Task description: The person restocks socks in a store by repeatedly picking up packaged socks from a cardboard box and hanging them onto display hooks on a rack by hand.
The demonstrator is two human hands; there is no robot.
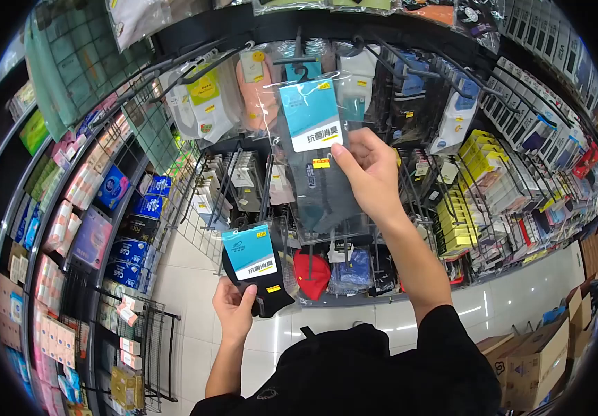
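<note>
My right hand grips a clear packet of dark grey socks by its right edge, thumb on the front. The packet has a blue and white card, a yellow price sticker and a black hook at its top, close to a display peg. Lower and to the left, my left hand pinches a packet of black socks, with a similar blue and white card, by its lower left side. The fingers behind both packets are partly hidden.
Display pegs with packaged socks stick out ahead. A red cap-like item lies low in the middle. Shelves of packs and a wire basket stand left; cardboard boxes sit lower right.
</note>
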